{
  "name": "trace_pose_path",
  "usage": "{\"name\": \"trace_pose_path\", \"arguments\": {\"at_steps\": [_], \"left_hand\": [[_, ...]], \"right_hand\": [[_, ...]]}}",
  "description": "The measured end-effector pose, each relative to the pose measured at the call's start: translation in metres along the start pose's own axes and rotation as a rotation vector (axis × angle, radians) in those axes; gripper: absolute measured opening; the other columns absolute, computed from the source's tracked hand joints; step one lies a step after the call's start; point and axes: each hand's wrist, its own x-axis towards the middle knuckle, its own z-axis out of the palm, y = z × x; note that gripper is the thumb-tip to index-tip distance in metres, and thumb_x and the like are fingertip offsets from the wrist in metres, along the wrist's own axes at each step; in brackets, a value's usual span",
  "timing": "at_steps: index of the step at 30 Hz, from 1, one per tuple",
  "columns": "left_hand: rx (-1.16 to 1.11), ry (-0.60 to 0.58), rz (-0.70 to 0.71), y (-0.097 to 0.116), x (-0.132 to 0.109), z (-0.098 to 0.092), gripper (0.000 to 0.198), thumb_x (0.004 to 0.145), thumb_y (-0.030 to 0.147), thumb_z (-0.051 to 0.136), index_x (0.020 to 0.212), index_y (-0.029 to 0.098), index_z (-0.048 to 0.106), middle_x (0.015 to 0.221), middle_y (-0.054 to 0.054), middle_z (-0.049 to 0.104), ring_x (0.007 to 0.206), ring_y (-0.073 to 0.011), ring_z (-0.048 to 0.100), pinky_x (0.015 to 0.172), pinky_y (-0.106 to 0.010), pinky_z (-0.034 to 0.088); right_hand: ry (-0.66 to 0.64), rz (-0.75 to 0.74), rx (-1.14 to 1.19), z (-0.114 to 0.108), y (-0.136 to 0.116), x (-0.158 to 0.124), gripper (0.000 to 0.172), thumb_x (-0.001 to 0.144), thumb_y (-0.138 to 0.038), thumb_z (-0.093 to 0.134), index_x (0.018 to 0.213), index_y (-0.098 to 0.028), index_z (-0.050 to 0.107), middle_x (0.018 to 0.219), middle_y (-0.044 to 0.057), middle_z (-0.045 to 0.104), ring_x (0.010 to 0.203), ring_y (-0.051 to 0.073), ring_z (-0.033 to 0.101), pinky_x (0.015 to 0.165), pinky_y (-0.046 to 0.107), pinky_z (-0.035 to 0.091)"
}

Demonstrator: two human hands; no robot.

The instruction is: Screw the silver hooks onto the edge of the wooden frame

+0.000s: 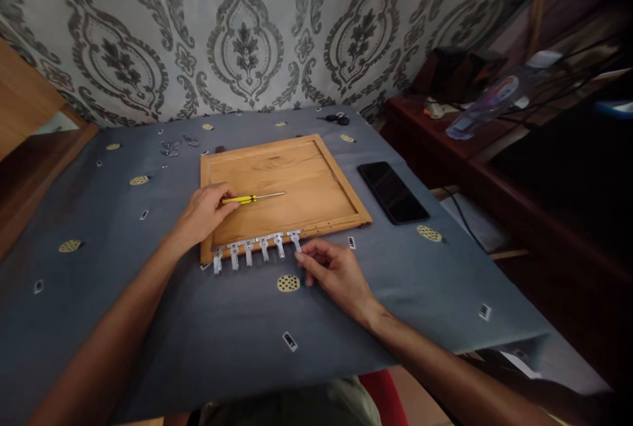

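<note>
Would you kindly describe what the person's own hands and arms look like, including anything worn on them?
The left hand and right hand are ungloved, with no ring that I can make out. The left forearm and right forearm are slender and uncovered: no sleeve, watch or bracelet shows. Finer details, such as fingernails, are too small to tell.

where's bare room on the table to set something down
Bare cloth, prints aside, lies left of the left forearm and between the phone and right forearm. The far half of the wooden panel, beyond the screwdriver, is free too. It's crowded along its near edge, where a row of metal brackets meets the right hand.
</note>
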Motion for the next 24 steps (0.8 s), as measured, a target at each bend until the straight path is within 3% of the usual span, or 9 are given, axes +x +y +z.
{"name": "trace_pose_path", "arguments": {"at_steps": [8,18,24], "left_hand": [[-0.041,0.046,-0.036,0.012,-0.005,-0.007,0.014,0.087,0.034,0.054,0.089,0.020,0.057,0.057,0.005,0.048,0.053,-0.0131,0.043,0.057,-0.025,0.029],[-0.150,0.070,-0.051,0.037,-0.013,-0.021,0.026,0.086,0.044,0.053,0.091,0.019,0.061,0.069,0.001,0.059,0.058,-0.0129,0.049,0.056,-0.025,0.034],[-0.224,0.083,-0.083,0.039,-0.024,-0.021,0.028,0.087,0.045,0.057,0.095,0.020,0.063,0.077,-0.001,0.061,0.063,-0.0132,0.051,0.054,-0.024,0.034]], "right_hand": [[-0.043,-0.019,-0.001,-0.002,0.001,0.004,0.016,0.082,-0.037,0.061,0.075,-0.022,0.060,0.053,-0.005,0.056,0.049,0.011,0.054,0.055,0.027,0.042],[-0.059,-0.056,-0.037,-0.002,0.007,0.003,0.018,0.085,-0.038,0.058,0.077,-0.022,0.059,0.056,-0.004,0.056,0.051,0.012,0.056,0.056,0.028,0.043],[-0.067,-0.061,-0.052,-0.002,0.005,0.002,0.018,0.086,-0.036,0.056,0.076,-0.022,0.058,0.056,-0.004,0.056,0.052,0.012,0.057,0.056,0.028,0.043]]}}
